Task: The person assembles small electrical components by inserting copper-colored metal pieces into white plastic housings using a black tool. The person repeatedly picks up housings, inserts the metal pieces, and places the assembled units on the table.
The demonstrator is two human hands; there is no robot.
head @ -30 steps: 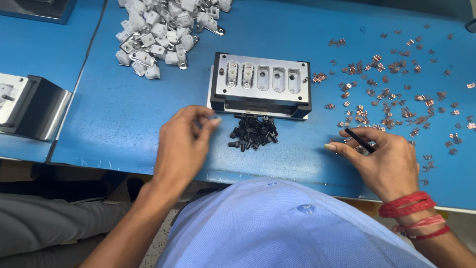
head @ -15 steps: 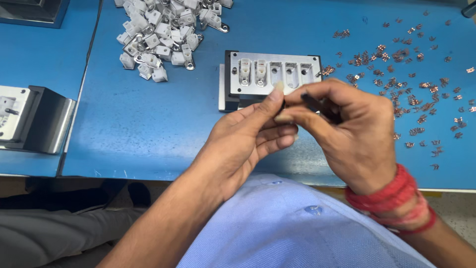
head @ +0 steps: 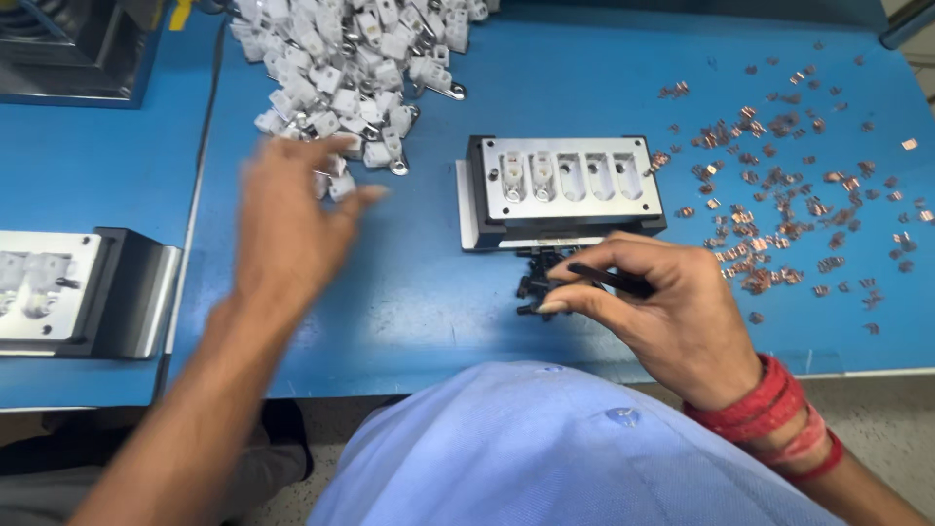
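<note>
While the left hand is spread open beside the white plastic housings at the worktop's far edge, a thin, stiff black pin, judged light, is pinched by the right hand.

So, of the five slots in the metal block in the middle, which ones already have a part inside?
The two leftmost slots of the metal block each hold a white part with a round metal piece. The three slots to their right show only bare metal.
</note>
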